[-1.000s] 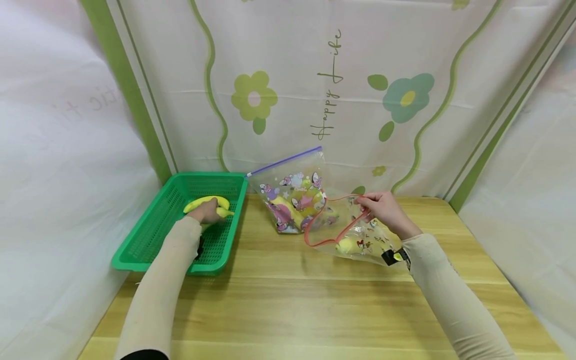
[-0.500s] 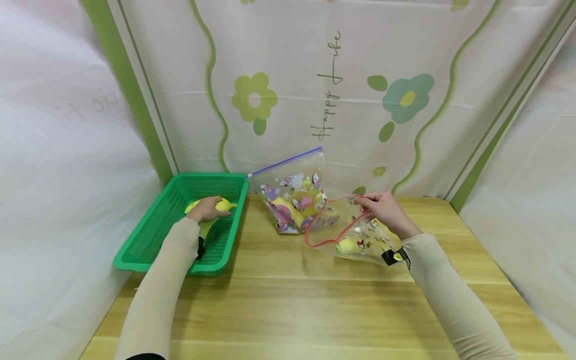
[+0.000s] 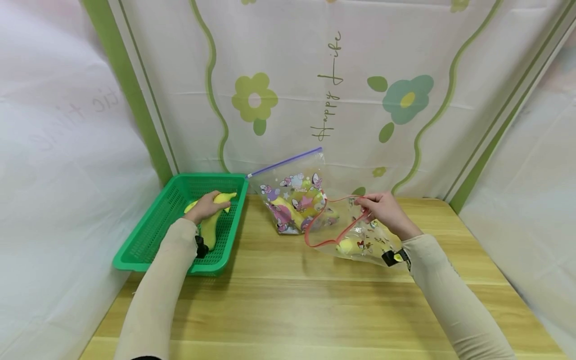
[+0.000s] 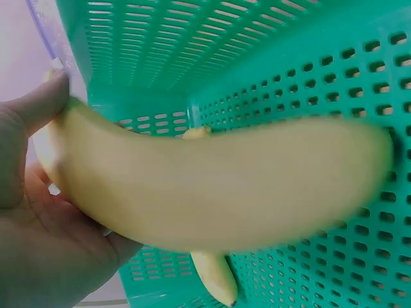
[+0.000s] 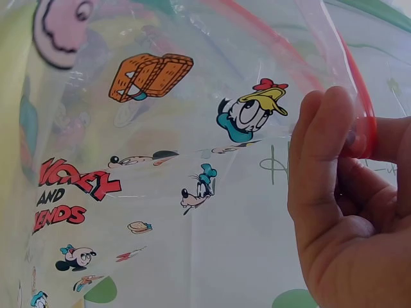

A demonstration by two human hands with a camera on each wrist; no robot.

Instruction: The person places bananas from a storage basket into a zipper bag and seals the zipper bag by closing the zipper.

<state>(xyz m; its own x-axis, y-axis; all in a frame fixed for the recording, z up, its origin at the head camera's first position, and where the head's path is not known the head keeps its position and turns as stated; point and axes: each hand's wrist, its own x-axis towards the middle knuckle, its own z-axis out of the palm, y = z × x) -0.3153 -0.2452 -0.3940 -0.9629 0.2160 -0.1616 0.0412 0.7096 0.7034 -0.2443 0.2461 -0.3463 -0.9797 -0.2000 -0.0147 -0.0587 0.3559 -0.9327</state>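
My left hand [image 3: 204,207] grips a yellow banana [image 3: 226,197] a little above the floor of a green plastic basket [image 3: 148,235]. In the left wrist view the held banana [image 4: 218,186] fills the frame, my thumb and palm [image 4: 38,244] wrapped round its left end. A second banana [image 4: 215,279] lies in the basket [image 4: 308,64] beneath it, and shows by my wrist [image 3: 209,231]. My right hand [image 3: 382,207] pinches the red zip rim [image 3: 330,240] of a clear cartoon-printed bag [image 3: 364,240], holding its mouth wide. A yellow fruit [image 3: 345,245] lies inside. The fingers [image 5: 334,212] nip the rim [image 5: 359,128].
A second clear printed bag with a purple zip [image 3: 292,195] leans on the flowered backdrop between basket and right hand, with yellow fruit inside. The wooden table [image 3: 292,310] is hemmed by white cloth walls left, right and behind.
My left hand has closed round the banana and raised it off the basket floor, its tip now pointing up and right. The right hand and its bag have stayed put.
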